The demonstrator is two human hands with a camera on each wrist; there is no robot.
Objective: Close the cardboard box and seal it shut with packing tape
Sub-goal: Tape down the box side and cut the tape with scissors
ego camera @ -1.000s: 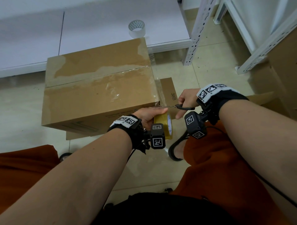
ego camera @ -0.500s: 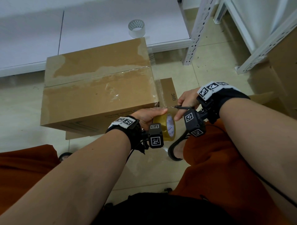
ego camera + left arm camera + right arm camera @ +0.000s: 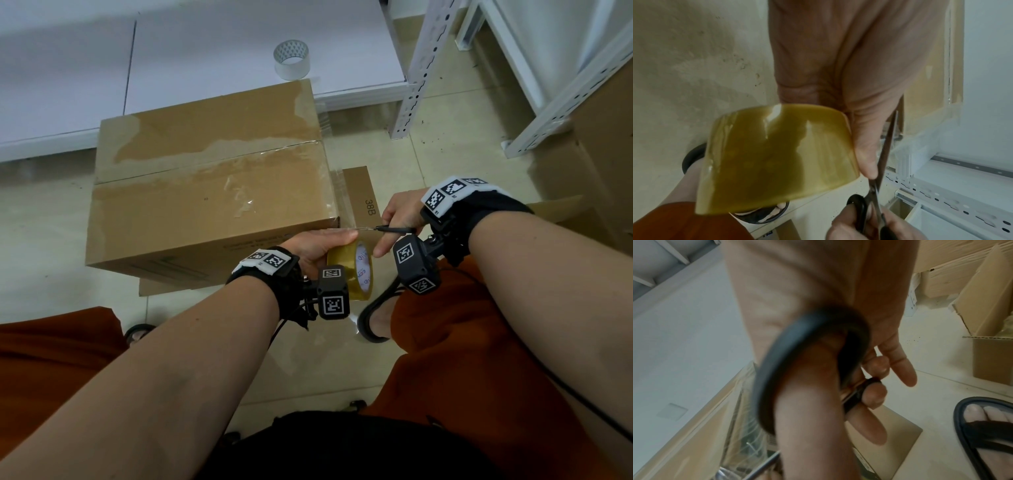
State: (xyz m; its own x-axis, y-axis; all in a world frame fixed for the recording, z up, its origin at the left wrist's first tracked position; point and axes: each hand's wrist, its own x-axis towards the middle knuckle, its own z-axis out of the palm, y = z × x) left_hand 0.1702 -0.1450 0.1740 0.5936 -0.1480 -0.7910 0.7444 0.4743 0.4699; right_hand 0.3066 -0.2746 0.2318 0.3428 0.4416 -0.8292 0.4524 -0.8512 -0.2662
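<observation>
A closed cardboard box (image 3: 209, 195) stands on the floor, clear tape running along its top seam and down its right side. My left hand (image 3: 318, 248) grips a yellowish roll of packing tape (image 3: 352, 270) (image 3: 777, 159) at the box's near right corner. My right hand (image 3: 397, 219) holds black-handled scissors (image 3: 390, 229) (image 3: 877, 191) (image 3: 809, 369), with fingers through the loops. Their blades point left, at the stretch of tape between roll and box. The blades look nearly closed.
A flat piece of cardboard marked 38B (image 3: 363, 198) lies under the box. A second, clear tape roll (image 3: 292, 60) sits on the white board behind. White metal shelf posts (image 3: 421, 68) stand at right, with more cartons (image 3: 603, 144) beyond. My sandalled foot (image 3: 376, 318) is below the hands.
The tape roll has turned and dropped slightly in my left hand. My right hand with the scissors has shifted a little toward the box corner.
</observation>
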